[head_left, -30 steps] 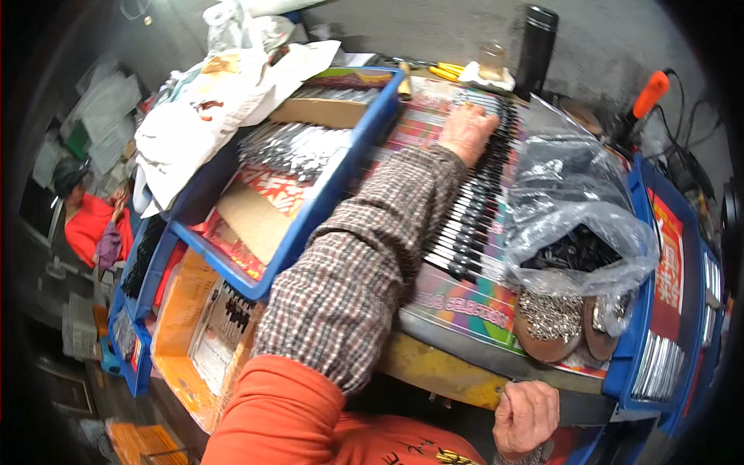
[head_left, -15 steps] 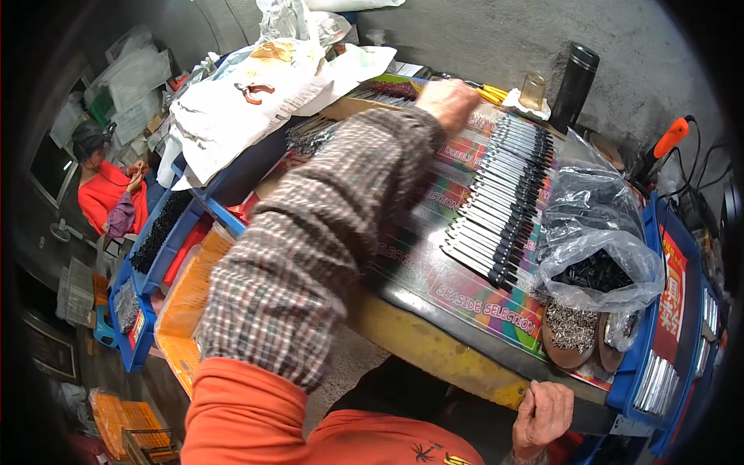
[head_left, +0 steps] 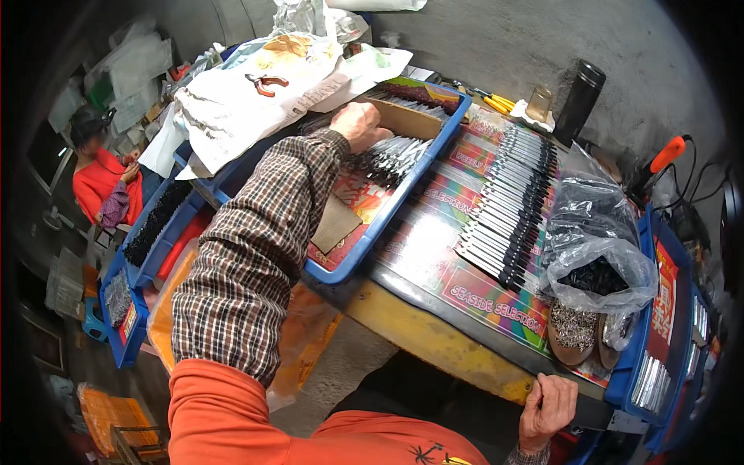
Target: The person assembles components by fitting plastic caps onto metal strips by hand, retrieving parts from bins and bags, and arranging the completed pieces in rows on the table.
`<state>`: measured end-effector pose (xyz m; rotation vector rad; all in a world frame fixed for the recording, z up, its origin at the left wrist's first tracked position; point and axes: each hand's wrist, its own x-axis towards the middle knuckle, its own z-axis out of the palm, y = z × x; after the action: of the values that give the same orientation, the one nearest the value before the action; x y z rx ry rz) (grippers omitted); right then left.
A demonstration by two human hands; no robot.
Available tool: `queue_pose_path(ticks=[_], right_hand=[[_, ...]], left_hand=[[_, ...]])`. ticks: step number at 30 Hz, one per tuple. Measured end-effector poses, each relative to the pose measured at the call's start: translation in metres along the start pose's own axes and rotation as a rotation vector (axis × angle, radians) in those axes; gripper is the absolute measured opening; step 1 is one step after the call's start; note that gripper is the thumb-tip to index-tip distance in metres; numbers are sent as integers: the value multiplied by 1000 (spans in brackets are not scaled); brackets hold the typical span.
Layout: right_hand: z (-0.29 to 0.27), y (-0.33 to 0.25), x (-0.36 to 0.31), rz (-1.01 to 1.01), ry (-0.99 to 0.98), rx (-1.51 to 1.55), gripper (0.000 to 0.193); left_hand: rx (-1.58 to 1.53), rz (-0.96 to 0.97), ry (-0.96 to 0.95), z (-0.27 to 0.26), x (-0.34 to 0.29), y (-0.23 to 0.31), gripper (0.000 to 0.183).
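My left hand [head_left: 359, 126] reaches into a blue tray [head_left: 372, 242], its fingers curled down at loose slim rods [head_left: 394, 161], silver-white with black ends. The fingertips are hidden, so what they pinch, if anything, does not show. A cardboard divider [head_left: 404, 118] crosses the tray beyond the hand, and a cardboard piece [head_left: 335, 223] lies at its near end. To the right, a long row of similar rods [head_left: 508, 209] lies side by side on colourful printed sheets [head_left: 488, 306]. My right hand [head_left: 548, 413] rests closed at the table's front edge, with nothing seen in it.
A clear bag of black pieces [head_left: 601, 271] stands right of the row, behind a round container of small metal parts [head_left: 573, 333]. Farther back are a black flask [head_left: 580, 97] and a glass [head_left: 539, 103]. Red-handled pliers [head_left: 267, 84] lie on white sacking. Another person [head_left: 108, 182] sits far left.
My left hand has moved left and nearer, from the far end of the rod row into the blue tray. The arm has swung aside, uncovering the tray. My right hand stays put.
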<state>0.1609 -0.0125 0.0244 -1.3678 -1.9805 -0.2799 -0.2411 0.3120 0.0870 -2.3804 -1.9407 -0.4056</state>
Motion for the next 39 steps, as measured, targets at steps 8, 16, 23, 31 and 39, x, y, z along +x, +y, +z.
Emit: queue_pose_path(ticks=[8,16,23,31,39], right_hand=[[6,0,-6,28,-27,2,18],[10,1,-7,16,2,-35,16],[10,2,-7,31,-10,-35,16],[6,6,-1,38,-19,-18,14],[4,11,1,9,7,-13,16]], left_hand=[[46,-36,-44,2,-5,35,56],[148,-120,-8,-14,-2,15,48],[134,-261,-133,-7,2,-4,55],[247,-195,-276,-2,31,-4,50],[271,-166,-342,-9,40,3,48]])
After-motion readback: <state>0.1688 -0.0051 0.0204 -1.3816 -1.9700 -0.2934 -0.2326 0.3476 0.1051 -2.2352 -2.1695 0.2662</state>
